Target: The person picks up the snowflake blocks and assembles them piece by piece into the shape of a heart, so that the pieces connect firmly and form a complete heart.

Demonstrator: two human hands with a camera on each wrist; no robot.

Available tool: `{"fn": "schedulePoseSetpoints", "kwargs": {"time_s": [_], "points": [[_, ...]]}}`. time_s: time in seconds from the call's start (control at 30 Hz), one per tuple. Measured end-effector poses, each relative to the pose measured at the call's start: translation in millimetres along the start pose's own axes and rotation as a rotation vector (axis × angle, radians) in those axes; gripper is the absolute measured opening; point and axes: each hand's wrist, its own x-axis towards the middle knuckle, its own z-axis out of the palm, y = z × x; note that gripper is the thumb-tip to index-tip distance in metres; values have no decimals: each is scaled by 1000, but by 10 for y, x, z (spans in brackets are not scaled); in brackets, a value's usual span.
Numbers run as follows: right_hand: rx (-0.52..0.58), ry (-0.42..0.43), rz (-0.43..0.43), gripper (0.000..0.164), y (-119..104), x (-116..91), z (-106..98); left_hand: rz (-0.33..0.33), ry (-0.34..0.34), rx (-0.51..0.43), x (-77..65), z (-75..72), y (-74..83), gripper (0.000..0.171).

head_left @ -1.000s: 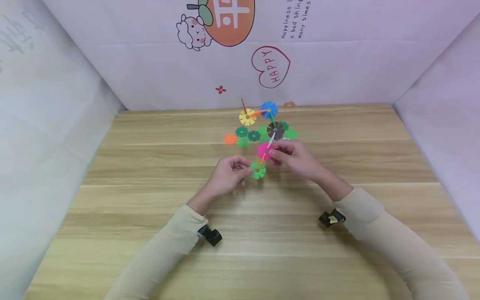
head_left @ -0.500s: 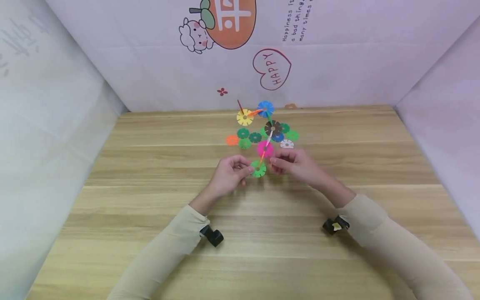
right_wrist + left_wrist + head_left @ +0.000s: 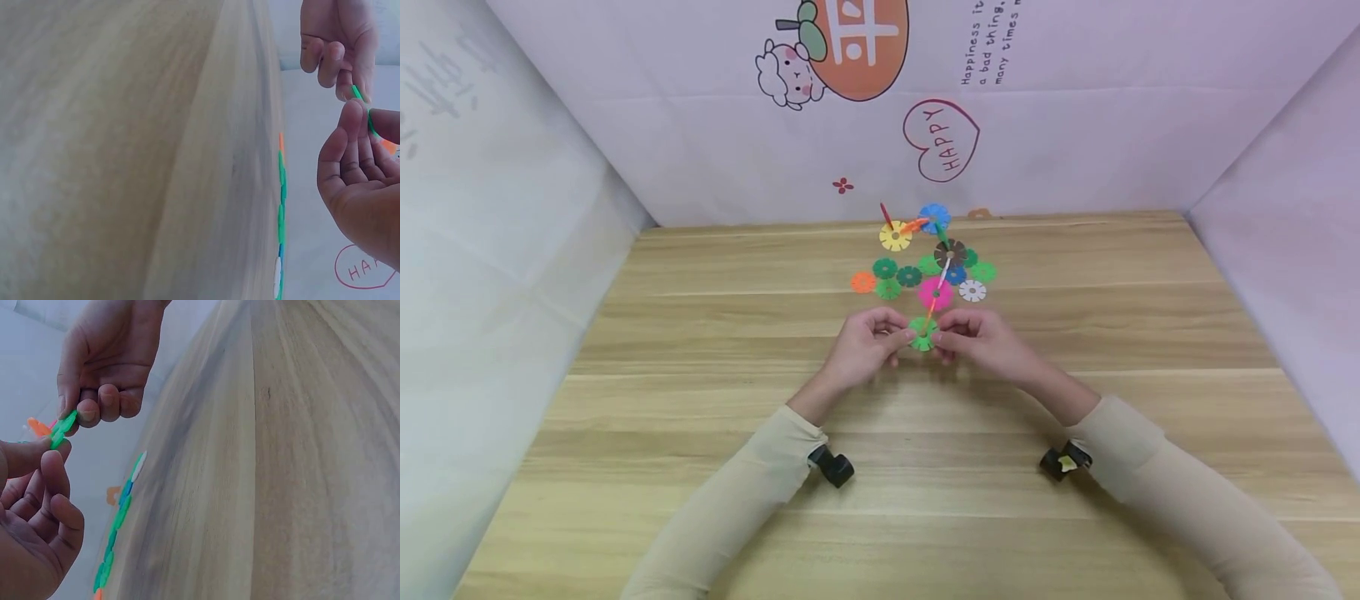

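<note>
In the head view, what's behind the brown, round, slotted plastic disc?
Behind the brown disc peek parts of a light-green slotted plastic disc, a dark-green slotted plastic disc and a blue slotted plastic disc. Whatever sits directly behind its middle is covered.

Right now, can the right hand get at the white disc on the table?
Likely yes: white disc lies uncovered just beyond the right hand, though its grip on the pinched green disc must probably loosen first.

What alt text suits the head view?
A person's left hand and right hand pinch opposite sides of a green slotted disc at the near end of a multicoloured chain of discs. More discs lie beyond on a wooden table.
</note>
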Motion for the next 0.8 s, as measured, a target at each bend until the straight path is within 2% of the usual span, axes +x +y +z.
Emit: {"fn": "schedulePoseSetpoints", "kwargs": {"time_s": [0.1,0.2,0.3,0.37,0.47,0.63,0.8], "points": [[28,17,15,12,-3,4,6,-14,-23,23,31,-15,2,8],[49,32,30,12,5,9,3,-33,-77,68,81,-74,-7,12],[48,45,44,12,24,8,-16,-21,-154,160,170,-188,-32,22],[46,51,51,12,29,5,-34,-12,-175,235,251,-282,-63,29],[43,55,51,13,35,-2,-66,-12,-143,366,384,-407,-95,34],[59,53,55,15,32,-15,-103,-34,-23,603,591,-512,-113,35],[61,43,44,13,3,-24,-100,-34,25,681,746,-516,-126,37]]}}
